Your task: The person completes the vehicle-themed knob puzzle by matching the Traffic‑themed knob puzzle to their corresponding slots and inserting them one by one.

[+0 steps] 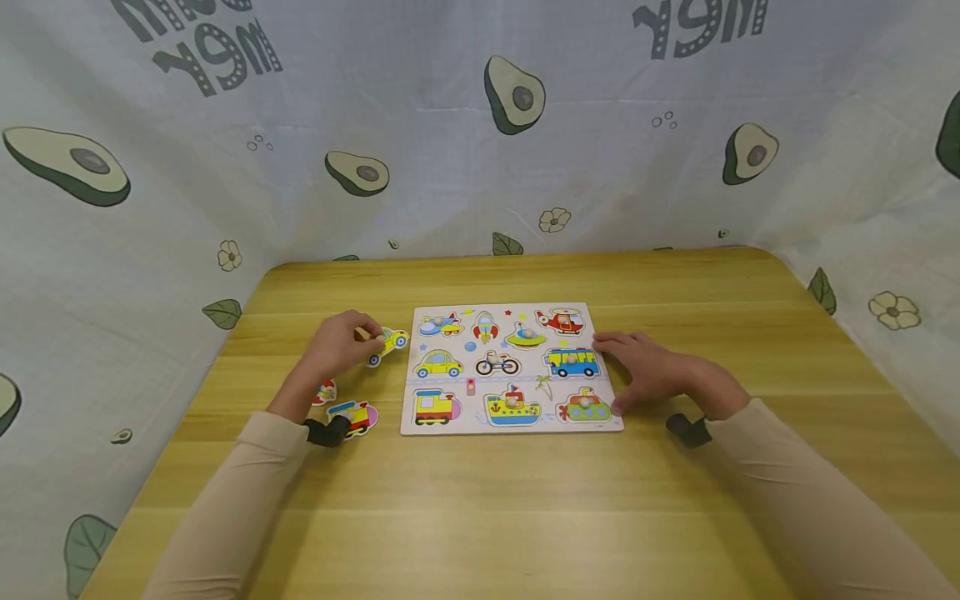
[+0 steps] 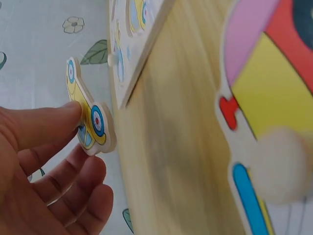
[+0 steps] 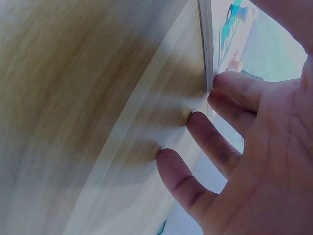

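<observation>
My left hand pinches a yellow car puzzle piece between thumb and finger, just left of the puzzle board. In the left wrist view the car piece is held on edge, the other fingers loosely bent below it. On the board, a yellow car picture and a train picture show no knobs, unlike the bus piece. My right hand lies spread at the board's right edge. In the right wrist view its fingertips touch that edge and others rest on the table.
A train puzzle piece lies on the wooden table beside my left wrist. Another red-and-white piece is partly hidden behind that wrist. An avocado-print cloth hangs behind the table and along its sides.
</observation>
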Available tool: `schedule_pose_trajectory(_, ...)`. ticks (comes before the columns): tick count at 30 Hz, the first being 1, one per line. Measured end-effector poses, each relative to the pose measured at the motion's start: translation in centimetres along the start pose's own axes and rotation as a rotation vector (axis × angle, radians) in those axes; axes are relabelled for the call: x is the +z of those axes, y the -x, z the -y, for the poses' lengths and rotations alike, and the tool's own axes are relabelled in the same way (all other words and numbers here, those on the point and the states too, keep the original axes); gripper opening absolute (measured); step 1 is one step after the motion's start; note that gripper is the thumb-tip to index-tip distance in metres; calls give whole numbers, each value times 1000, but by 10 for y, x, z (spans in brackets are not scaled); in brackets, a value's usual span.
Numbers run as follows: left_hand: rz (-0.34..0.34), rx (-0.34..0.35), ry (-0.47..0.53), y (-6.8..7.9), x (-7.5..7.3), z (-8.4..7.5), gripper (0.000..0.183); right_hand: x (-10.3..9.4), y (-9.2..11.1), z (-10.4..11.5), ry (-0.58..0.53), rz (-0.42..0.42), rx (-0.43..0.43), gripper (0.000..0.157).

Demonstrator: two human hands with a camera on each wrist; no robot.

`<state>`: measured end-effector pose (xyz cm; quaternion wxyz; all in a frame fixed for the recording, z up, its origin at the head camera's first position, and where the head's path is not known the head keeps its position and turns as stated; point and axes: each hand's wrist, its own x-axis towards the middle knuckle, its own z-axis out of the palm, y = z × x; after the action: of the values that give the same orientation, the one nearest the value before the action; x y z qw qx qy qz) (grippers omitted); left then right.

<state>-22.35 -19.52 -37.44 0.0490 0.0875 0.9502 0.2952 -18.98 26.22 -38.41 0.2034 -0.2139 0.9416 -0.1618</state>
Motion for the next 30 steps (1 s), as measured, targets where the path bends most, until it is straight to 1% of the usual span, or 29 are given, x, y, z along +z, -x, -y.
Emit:
schedule_pose_trajectory(3,31,37,6,-3,3,-9,16,0,-1,-1,3,0,1,105)
schedule_pose_trajectory(6,53,84,-4,-6,7,-19,13,0,-1,-2,5,-1,6,104)
schedule_pose_trajectory(9,71,117,-6,-9,10,-27,13,-1,0,-2,9,-4,3,104)
schedule_pose_trajectory(17,112,279,-9,-10,21,-47,10,-1,-1,0,7,-1,4,104)
schedule_pose_trajectory(20,121,321,-13,-12,27,-50,8,-1,-3,-2,21,-9,6,103)
schedule_pose_trajectory(22,132,332,-21,-14,31,-51,7,-2,-4,-4,25,-10,11,103)
schedule_pose_trajectory(28,180,259,-45,-19,44,-49,6,0,-1,-1,6,-9,-5,103)
schedule_pose_trajectory(30,184,254,-53,-19,46,-48,6,0,0,-1,8,-11,-11,103)
